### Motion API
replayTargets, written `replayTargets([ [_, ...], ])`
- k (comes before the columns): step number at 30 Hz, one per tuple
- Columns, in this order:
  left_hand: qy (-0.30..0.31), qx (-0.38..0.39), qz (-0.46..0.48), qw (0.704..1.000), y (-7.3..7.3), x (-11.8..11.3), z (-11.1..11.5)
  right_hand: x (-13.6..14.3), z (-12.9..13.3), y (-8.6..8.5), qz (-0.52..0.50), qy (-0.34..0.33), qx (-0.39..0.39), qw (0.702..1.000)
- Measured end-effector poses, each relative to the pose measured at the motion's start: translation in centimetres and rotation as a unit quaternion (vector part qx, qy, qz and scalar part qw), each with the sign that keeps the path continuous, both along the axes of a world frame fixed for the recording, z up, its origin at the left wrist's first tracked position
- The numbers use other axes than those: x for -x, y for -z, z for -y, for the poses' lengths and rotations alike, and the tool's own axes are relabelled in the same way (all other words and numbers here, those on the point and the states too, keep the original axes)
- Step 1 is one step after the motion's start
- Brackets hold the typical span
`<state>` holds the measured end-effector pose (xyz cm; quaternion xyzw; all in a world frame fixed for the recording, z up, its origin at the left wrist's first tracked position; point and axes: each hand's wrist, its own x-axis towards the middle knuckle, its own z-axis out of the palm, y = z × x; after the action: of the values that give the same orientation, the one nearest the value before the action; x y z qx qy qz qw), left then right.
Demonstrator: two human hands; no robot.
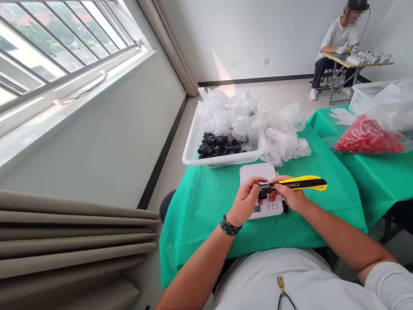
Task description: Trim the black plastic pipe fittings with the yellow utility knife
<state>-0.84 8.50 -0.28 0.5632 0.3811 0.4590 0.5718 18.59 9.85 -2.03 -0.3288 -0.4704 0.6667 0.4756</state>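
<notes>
Pretty bright in here, ngl. There's a barred window (54, 41) up and left of the left hand (247, 200), with a beige curtain (71, 234) bunched lower on that same side. Way past that hand you've got a white wall (251, 32), dark baseboard (258, 79), pale floor (284, 91) and a slanted sun patch (222, 69). Green-covered table (206, 206) sits below both hands, wood-topped table (345, 63) far beyond the right hand (292, 197).

Left hand (247, 200): digits bent in a pinch, left thumb (254, 192) angled toward the right hand (292, 196). Left wrist (231, 224) nearly straight; left forearm (201, 260) slants back and outward from it. Right hand: just beside the left, digits curled, right thumb (282, 189) pointing leftward. Right forearm (337, 232) runs back and outward behind its hand. Contact between hands: unclear.
</notes>
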Motion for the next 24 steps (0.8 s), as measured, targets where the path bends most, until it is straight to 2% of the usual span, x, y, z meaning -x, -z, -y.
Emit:
replayTargets([
  [2,-0.012,-0.120,-0.073,0.990,0.2,0.1,0.0,0.0,-0.1,0.2,-0.004,0.014,0.012,1.000],
  [4,-0.040,-0.237,-0.155,0.958,0.5,0.2,-0.1,-0.1,-0.3,0.2,-0.002,0.037,0.011,0.999],
  [6,-0.067,-0.321,-0.216,0.920,0.8,0.3,-0.1,-0.2,-0.4,0.3,-0.001,0.054,0.001,0.999],
  [9,-0.089,-0.388,-0.258,0.880,1.2,0.6,-0.1,-0.1,-0.5,0.4,0.006,0.054,-0.032,0.998],
  [12,-0.079,-0.395,-0.245,0.882,1.0,0.9,0.1,0.1,-0.4,0.4,0.026,0.048,-0.063,0.996],
  [15,-0.085,-0.329,-0.204,0.918,0.6,1.1,0.4,0.4,-0.3,0.3,0.025,0.014,-0.056,0.998],
  [17,-0.076,-0.226,-0.152,0.959,0.4,1.1,0.6,0.5,-0.2,0.1,0.021,-0.012,-0.047,0.999],
  [19,-0.046,-0.090,-0.077,0.992,0.1,0.8,0.6,0.6,-0.2,0.0,0.023,-0.019,-0.050,0.998],
  [22,0.004,0.085,0.019,0.996,-0.3,0.4,0.5,0.6,0.0,0.1,0.024,-0.018,-0.061,0.998],
  [24,0.032,0.132,0.036,0.990,-0.4,0.3,0.3,0.6,0.1,0.2,0.017,-0.023,-0.056,0.998],
])
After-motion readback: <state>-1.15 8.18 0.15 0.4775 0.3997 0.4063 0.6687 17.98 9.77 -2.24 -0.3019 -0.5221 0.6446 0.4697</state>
